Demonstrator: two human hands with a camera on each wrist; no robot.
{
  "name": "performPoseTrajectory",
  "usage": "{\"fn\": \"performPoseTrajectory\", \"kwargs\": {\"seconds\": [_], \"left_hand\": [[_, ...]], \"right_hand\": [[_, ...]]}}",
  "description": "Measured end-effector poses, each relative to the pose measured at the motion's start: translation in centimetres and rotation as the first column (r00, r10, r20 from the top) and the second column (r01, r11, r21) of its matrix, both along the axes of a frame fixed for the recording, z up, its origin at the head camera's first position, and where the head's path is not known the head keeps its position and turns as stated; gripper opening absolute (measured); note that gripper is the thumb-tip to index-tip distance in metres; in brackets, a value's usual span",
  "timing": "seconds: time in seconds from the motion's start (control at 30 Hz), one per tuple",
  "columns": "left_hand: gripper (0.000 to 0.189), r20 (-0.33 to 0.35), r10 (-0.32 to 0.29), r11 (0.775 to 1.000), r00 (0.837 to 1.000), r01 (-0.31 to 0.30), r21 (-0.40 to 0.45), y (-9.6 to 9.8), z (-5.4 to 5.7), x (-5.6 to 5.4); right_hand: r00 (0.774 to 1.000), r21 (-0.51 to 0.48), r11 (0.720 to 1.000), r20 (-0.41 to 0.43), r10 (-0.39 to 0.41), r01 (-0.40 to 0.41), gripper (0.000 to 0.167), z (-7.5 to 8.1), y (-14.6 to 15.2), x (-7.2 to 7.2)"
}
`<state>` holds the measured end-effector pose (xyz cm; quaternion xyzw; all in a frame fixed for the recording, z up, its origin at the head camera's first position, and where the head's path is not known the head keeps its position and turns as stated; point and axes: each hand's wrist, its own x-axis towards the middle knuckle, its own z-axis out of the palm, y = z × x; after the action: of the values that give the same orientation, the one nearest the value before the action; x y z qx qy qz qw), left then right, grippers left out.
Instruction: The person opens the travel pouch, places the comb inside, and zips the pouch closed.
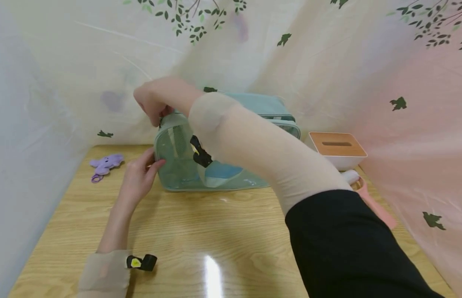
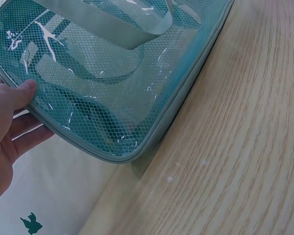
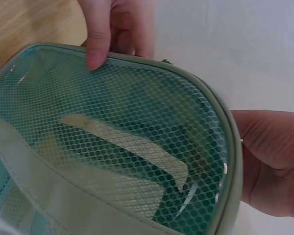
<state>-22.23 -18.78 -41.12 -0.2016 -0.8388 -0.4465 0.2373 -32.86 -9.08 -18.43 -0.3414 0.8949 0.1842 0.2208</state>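
A see-through teal mesh bag (image 1: 178, 165) with pale trim and a strap handle (image 2: 112, 29) stands upright on the wooden table. My left hand (image 1: 139, 174) grips its left side edge, thumb on the front mesh and fingers behind, as the left wrist view also shows. Bent over the top left corner, my right hand (image 1: 160, 99) has curled fingers pinching at the zip, where a small dark zipper pull (image 1: 160, 121) shows by the fingertips. In the right wrist view those fingertips are hidden behind the bag's rim. Something blue (image 1: 225, 169) shows low on the bag, partly behind my right forearm.
A purple plush keychain (image 1: 107, 163) lies left of the bag. To the right stands a white tissue box (image 1: 338, 151) with a wood-look lid; a white rounded object (image 1: 350, 176) and a pink item (image 1: 377, 205) lie before it. A printed curtain (image 1: 231, 54) hangs behind the table.
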Motion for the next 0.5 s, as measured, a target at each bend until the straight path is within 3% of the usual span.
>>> {"fn": "performPoseTrajectory", "kwargs": {"seconds": [0.1,0.27,0.5], "left_hand": [[0.026,-0.001,-0.001,1.0,1.0,0.001,-0.001,0.1,0.0,0.0],[0.024,-0.003,0.014,1.0,1.0,-0.014,-0.014,0.1,0.0,0.0],[0.02,-0.008,0.022,1.0,1.0,-0.022,-0.007,0.2,0.0,0.3]], "right_hand": [[0.997,0.044,0.998,-0.06,0.037,-0.035,0.013,-0.7,-0.2,-0.1],[0.99,0.093,0.994,-0.128,0.067,-0.055,0.016,-1.5,-0.4,0.2],[0.985,0.101,0.992,-0.143,0.093,-0.078,0.014,-1.5,-0.4,1.0]]}}
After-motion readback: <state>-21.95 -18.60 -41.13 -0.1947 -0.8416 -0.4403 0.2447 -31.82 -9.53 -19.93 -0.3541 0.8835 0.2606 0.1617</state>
